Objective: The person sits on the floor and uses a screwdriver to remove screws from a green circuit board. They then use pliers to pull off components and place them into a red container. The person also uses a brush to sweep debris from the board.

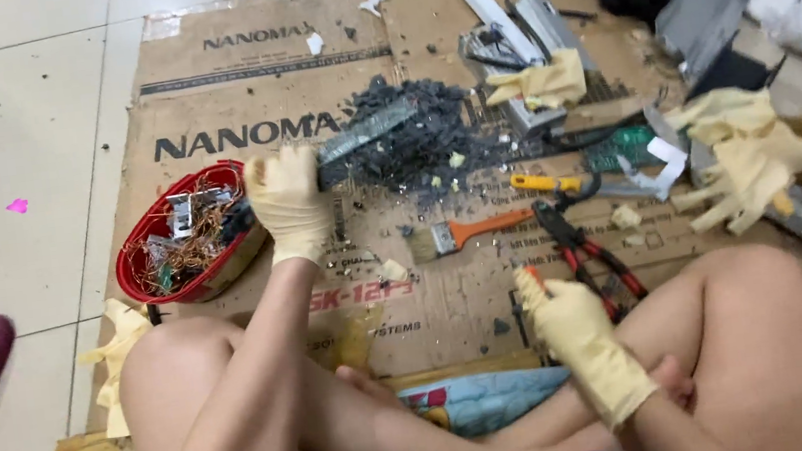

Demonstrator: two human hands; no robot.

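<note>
Leftmost, a red bowl (pixel 148 254) of wire scraps is seen; beside it, a grey metal strip (pixel 365 131) is gripped by the gloved left hand (pixel 288 203), while an orange-handled tool (pixel 535 281) is clasped in the gloved right hand (pixel 573 322) near red-handled pliers (pixel 590 249)

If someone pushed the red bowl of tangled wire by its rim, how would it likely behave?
The red bowl would probably slide rather than tip: it sits low and wide on flat cardboard. The wire tangle heaped inside likely adds some weight, and loose strands near the rim might snag or spill. The left hand is close beside it.
</note>
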